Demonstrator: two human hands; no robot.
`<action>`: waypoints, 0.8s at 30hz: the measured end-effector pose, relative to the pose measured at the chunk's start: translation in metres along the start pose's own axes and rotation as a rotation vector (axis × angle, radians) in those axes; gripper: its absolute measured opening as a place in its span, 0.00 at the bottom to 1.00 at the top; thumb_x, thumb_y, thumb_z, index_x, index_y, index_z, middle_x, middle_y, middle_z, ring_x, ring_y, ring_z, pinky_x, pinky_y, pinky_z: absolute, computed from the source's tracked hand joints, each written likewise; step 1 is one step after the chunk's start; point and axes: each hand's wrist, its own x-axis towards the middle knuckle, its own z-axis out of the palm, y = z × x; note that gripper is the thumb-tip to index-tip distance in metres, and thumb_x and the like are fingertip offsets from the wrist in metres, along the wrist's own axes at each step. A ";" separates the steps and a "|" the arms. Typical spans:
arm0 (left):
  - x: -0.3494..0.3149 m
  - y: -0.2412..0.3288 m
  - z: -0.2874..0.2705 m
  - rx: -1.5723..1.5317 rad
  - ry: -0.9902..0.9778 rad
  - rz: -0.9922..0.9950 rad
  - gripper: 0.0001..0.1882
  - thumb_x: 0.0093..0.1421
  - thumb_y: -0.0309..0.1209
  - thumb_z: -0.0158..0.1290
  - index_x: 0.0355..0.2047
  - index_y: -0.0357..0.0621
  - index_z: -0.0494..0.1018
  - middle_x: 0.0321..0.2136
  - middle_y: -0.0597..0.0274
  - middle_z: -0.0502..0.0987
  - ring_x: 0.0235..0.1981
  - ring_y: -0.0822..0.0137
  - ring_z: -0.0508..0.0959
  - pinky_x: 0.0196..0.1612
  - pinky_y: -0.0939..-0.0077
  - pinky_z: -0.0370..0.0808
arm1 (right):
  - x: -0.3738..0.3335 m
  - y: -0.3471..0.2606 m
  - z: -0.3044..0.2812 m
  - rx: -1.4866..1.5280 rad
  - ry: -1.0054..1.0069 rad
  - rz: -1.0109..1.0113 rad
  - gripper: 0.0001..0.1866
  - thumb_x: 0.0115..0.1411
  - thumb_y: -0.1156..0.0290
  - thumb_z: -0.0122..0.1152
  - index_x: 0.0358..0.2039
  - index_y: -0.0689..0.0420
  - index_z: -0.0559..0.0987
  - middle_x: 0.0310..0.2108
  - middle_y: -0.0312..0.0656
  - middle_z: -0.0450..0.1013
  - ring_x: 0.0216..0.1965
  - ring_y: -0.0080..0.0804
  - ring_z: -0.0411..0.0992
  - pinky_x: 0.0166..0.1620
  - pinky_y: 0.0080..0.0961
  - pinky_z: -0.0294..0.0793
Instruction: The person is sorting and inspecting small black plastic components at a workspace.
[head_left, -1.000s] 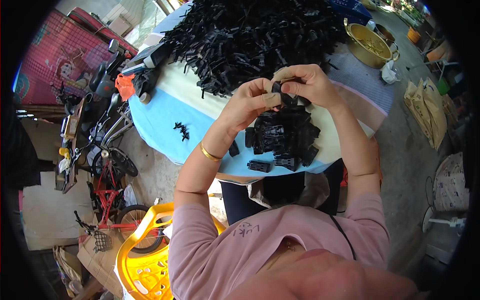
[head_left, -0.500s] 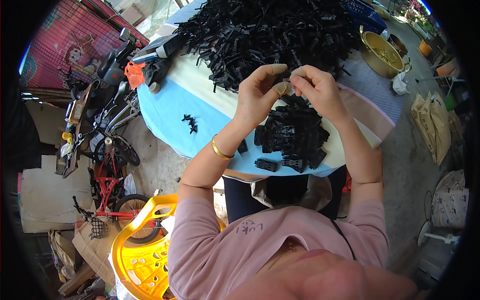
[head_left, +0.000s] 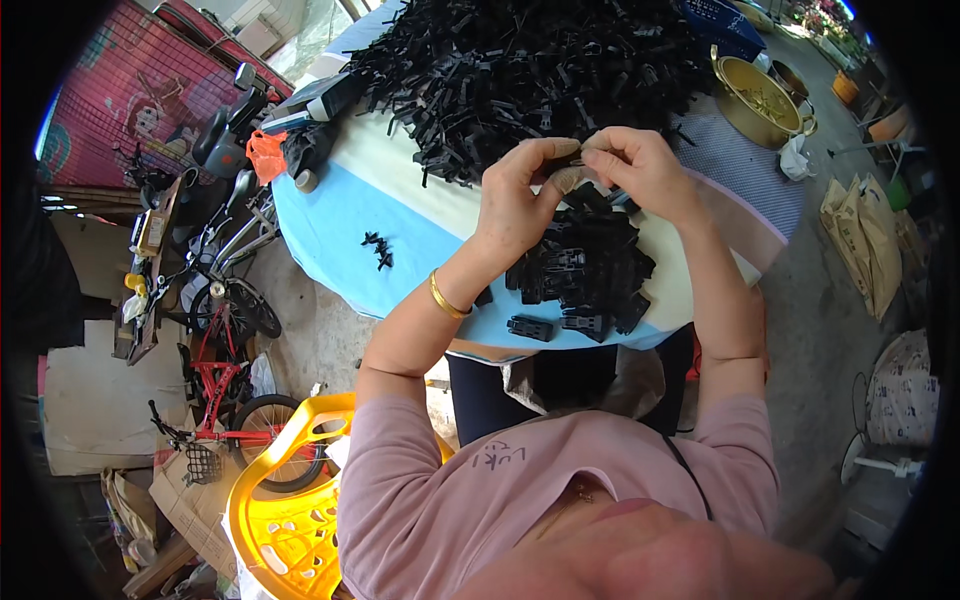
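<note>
My left hand (head_left: 516,200) and my right hand (head_left: 640,172) meet fingertip to fingertip over the table, with tan tape or finger covers on some fingers. Between them is something small and dark, mostly hidden by the fingers, so its kind cannot be made out. Directly below lies a cluster of black plastic clip-like pieces (head_left: 575,262). Two separate black pieces, one of them a short block (head_left: 530,328), rest by the table's near edge. Beyond my hands rises a large heap of black plastic parts (head_left: 540,75). A few tiny black bits (head_left: 378,249) lie to the left.
The round table wears a striped blue and cream cloth (head_left: 335,225). At the far right stand a brass-coloured pot (head_left: 758,103) and a blue basket (head_left: 722,28). An orange plastic bag (head_left: 266,155) sits at the left edge. A yellow chair (head_left: 290,500) and a red bicycle (head_left: 212,385) are on the left.
My fingers have shifted slightly, and the left thumb is tucked closer in toward the right fingertips. The pieces on the table look unchanged.
</note>
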 end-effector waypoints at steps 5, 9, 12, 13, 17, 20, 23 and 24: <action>0.000 0.021 -0.005 -0.203 -0.200 -0.154 0.18 0.45 0.21 0.59 0.38 0.35 0.70 0.35 0.57 0.74 0.36 0.72 0.74 0.40 0.80 0.72 | 0.002 0.015 -0.055 -0.600 0.304 0.115 0.14 0.45 0.67 0.64 0.31 0.60 0.76 0.24 0.40 0.73 0.25 0.28 0.72 0.31 0.22 0.70; 0.001 0.019 -0.007 -0.085 -0.561 0.029 0.20 0.45 0.24 0.59 0.39 0.35 0.70 0.39 0.55 0.73 0.43 0.62 0.72 0.47 0.73 0.67 | 0.009 0.050 -0.065 -0.959 0.293 0.211 0.13 0.42 0.68 0.65 0.29 0.58 0.76 0.28 0.44 0.74 0.28 0.37 0.73 0.34 0.29 0.71; 0.006 0.013 -0.010 -0.193 -0.598 0.138 0.18 0.47 0.26 0.58 0.40 0.35 0.69 0.42 0.54 0.71 0.47 0.63 0.70 0.50 0.73 0.65 | 0.012 0.054 -0.062 -1.106 0.298 0.222 0.12 0.41 0.69 0.63 0.29 0.58 0.76 0.30 0.46 0.74 0.30 0.42 0.73 0.37 0.34 0.70; 0.003 0.002 -0.011 -0.296 -0.536 0.020 0.22 0.48 0.26 0.57 0.44 0.36 0.67 0.46 0.56 0.68 0.48 0.64 0.69 0.51 0.73 0.64 | 0.013 0.043 -0.058 -0.975 0.309 0.263 0.12 0.42 0.71 0.63 0.30 0.59 0.76 0.29 0.45 0.74 0.29 0.38 0.73 0.36 0.30 0.70; 0.005 -0.007 -0.006 -0.250 -0.280 -0.186 0.37 0.46 0.25 0.60 0.55 0.39 0.56 0.50 0.56 0.64 0.51 0.65 0.66 0.53 0.71 0.64 | 0.006 0.008 -0.036 -0.266 0.289 0.133 0.11 0.46 0.74 0.61 0.32 0.60 0.75 0.26 0.36 0.73 0.29 0.20 0.71 0.33 0.16 0.69; 0.004 -0.019 0.005 -0.542 -0.108 -0.148 0.37 0.47 0.21 0.58 0.56 0.39 0.53 0.51 0.53 0.63 0.50 0.64 0.66 0.51 0.72 0.67 | 0.010 0.008 -0.002 0.114 0.210 0.021 0.10 0.49 0.79 0.59 0.34 0.62 0.74 0.29 0.34 0.72 0.30 0.16 0.69 0.35 0.13 0.69; 0.010 -0.014 -0.005 -0.650 -0.128 -0.229 0.39 0.47 0.19 0.56 0.57 0.36 0.49 0.49 0.50 0.64 0.50 0.63 0.67 0.52 0.70 0.66 | 0.008 0.005 0.021 0.322 0.195 0.046 0.09 0.49 0.75 0.61 0.32 0.61 0.76 0.25 0.34 0.72 0.27 0.15 0.69 0.33 0.11 0.70; 0.010 -0.009 -0.006 -0.670 -0.107 -0.239 0.35 0.48 0.17 0.54 0.55 0.33 0.52 0.47 0.51 0.67 0.47 0.65 0.69 0.49 0.73 0.69 | 0.007 0.007 0.022 0.322 0.194 0.047 0.09 0.49 0.75 0.61 0.32 0.61 0.76 0.25 0.34 0.72 0.27 0.15 0.69 0.33 0.11 0.70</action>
